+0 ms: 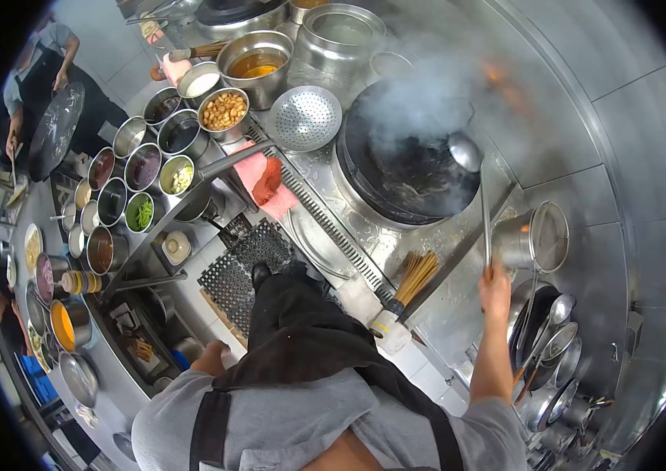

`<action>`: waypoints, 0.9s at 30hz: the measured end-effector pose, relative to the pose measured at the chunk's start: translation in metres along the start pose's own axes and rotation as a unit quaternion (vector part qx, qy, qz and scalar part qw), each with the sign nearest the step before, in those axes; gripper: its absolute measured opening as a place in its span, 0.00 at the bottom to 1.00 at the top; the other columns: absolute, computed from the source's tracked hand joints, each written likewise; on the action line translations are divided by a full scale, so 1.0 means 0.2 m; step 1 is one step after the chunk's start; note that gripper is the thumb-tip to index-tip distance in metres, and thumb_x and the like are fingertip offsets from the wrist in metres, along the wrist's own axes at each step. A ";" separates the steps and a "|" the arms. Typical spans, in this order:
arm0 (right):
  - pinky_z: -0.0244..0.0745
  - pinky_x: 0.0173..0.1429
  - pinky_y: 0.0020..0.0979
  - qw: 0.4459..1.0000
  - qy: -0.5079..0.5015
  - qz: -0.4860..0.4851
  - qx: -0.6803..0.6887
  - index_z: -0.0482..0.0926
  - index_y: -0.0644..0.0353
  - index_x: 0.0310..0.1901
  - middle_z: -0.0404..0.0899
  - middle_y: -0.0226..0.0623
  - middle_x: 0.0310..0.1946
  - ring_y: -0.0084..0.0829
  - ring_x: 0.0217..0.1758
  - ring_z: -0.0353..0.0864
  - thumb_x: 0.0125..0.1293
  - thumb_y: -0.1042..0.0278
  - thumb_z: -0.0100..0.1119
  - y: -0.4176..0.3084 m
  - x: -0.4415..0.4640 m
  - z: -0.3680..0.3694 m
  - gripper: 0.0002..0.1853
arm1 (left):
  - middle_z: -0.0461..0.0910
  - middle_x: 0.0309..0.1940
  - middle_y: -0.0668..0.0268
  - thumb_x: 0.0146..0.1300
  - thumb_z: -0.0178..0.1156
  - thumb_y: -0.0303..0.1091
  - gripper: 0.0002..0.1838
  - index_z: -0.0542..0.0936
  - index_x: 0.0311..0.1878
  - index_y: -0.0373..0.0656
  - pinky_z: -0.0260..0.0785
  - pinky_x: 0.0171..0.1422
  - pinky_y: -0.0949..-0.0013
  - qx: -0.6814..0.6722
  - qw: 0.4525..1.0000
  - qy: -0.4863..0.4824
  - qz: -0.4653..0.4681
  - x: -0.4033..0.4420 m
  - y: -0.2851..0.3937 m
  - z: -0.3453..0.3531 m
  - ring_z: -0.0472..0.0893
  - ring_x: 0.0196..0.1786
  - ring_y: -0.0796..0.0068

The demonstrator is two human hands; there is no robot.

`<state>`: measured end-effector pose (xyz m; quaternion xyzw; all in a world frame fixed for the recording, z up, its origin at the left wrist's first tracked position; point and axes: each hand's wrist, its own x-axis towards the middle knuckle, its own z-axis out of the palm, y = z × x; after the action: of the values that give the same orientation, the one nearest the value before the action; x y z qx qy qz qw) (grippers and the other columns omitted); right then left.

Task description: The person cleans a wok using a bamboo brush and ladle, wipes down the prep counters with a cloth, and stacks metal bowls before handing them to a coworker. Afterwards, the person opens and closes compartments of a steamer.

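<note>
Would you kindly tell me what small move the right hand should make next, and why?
Probably dip the ladle into the wok and stir: the right hand holds it, its bowl appears by the wok's rim, and smoke or steam is rising there.

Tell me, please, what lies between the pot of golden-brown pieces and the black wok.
In the head view, a round perforated metal strainer lies between the pot of golden-brown pieces and the black wok.
</note>
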<state>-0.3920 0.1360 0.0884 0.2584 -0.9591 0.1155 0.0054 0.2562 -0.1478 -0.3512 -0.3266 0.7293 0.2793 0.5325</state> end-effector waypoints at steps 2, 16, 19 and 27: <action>0.70 0.41 0.48 0.999 0.022 -0.042 0.012 0.70 0.58 0.56 0.75 0.57 0.35 0.56 0.38 0.75 0.54 0.79 0.52 0.10 -0.18 0.06 0.24 | 0.72 0.57 0.60 0.56 0.50 0.48 0.25 0.75 0.55 0.48 0.63 0.62 0.63 -0.152 0.985 0.001 -0.085 0.08 0.06 -0.01 0.72 0.59 0.62; 0.71 0.46 0.46 0.979 0.019 -0.196 -0.058 0.68 0.65 0.54 0.77 0.59 0.40 0.54 0.43 0.77 0.58 0.68 0.47 -0.24 0.50 0.67 0.22 | 0.78 0.43 0.49 0.49 0.55 0.39 0.25 0.74 0.52 0.41 0.68 0.54 0.57 -0.489 0.752 0.440 0.048 -0.82 0.37 -0.67 0.77 0.49 0.50; 0.74 0.46 0.42 0.988 -0.108 0.094 0.058 0.77 0.74 0.36 0.79 0.58 0.36 0.52 0.40 0.80 0.51 0.70 0.49 -0.62 0.36 0.61 0.15 | 0.79 0.41 0.48 0.47 0.55 0.42 0.24 0.77 0.48 0.39 0.70 0.52 0.56 -0.552 0.707 0.430 -0.102 -0.90 0.17 -0.16 0.78 0.46 0.50; 0.74 0.44 0.41 0.994 -0.014 -0.097 0.045 0.77 0.73 0.39 0.79 0.57 0.35 0.50 0.37 0.78 0.55 0.66 0.51 -0.96 -0.09 0.69 0.17 | 0.78 0.45 0.49 0.47 0.60 0.39 0.21 0.80 0.43 0.38 0.70 0.54 0.57 -0.614 0.683 0.243 -0.311 -1.12 0.12 1.04 0.78 0.49 0.52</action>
<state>-0.2748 -0.0479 -0.0060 0.3522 -0.9231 0.1541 -0.0089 0.4110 0.0640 -0.1924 -0.8450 0.3544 0.3938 0.0731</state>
